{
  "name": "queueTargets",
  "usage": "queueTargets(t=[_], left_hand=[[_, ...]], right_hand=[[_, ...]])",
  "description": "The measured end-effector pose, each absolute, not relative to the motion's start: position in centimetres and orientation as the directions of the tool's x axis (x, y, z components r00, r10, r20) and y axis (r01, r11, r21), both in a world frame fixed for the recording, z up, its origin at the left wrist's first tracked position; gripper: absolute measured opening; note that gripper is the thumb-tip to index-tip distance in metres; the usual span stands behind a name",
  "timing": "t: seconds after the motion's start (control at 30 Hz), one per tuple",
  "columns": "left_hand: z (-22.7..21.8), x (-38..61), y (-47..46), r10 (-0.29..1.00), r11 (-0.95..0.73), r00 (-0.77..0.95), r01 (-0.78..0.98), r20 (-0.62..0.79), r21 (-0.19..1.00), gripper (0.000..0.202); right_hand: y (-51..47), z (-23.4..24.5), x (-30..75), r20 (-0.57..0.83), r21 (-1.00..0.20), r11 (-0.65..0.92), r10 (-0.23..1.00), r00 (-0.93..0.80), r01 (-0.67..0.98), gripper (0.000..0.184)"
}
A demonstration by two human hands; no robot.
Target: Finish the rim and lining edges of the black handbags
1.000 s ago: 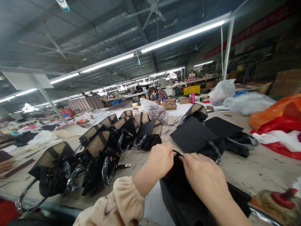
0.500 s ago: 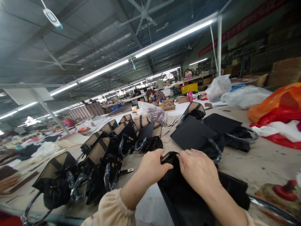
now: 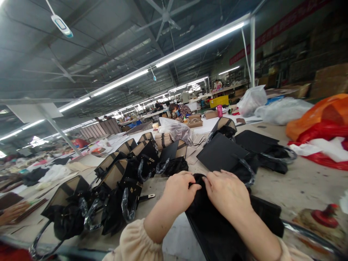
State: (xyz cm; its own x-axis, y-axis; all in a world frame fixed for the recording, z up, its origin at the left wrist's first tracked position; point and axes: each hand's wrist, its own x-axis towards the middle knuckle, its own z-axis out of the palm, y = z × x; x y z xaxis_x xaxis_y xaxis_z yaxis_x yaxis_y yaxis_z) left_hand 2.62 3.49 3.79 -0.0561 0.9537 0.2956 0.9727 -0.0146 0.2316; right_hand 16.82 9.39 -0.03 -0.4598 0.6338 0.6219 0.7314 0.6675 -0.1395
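A black bag lies on the table close in front of me, its far rim raised. My left hand pinches that rim from the left, thumb and fingers closed round the black edge. Just beside it, my right hand grips the same rim, fingers curled over the far side and hidden from me. A plastic-wrapped handle sticks out to the right of this bag. Directly beyond my hands stands another black bag with a flat dark panel.
Several black bags with beige insides and wrapped handles crowd the left. A red-knobbed pot sits at the right, below orange and red plastic bags. Another person's hand shows at the far left; a co-worker bends over a table beyond.
Both hands stay on the bag's rim. My left hand has shifted slightly right, its fingers more tightly curled over the edge. The co-worker's hand at far left has come further into view.
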Motion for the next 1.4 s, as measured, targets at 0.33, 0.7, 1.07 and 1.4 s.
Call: queueTargets(t=[0.33,0.7,1.07,1.4], left_hand=[[3.1,2.3,4.4,0.935,0.149,-0.199,0.972,0.293,0.184,0.029],[3.2,2.3,5.1,0.940,0.202,-0.202,0.979,0.275,0.030,0.033],[3.7,3.2,5.1,0.941,0.257,-0.243,0.966,0.234,-0.030,0.035],[4.5,3.9,4.7,0.925,0.316,-0.324,0.946,0.200,0.074,0.031]], right_hand=[[9.3,-0.2,16.8,0.627,-0.173,0.662,0.645,-0.437,0.729,0.027],[9.3,-0.2,16.6,0.628,-0.152,0.663,0.638,-0.446,0.733,0.029],[9.0,-0.1,16.4,0.636,-0.125,0.650,0.632,-0.442,0.749,0.028],[9.0,1.2,15.8,0.516,-0.012,0.656,0.651,-0.557,0.755,0.019]])
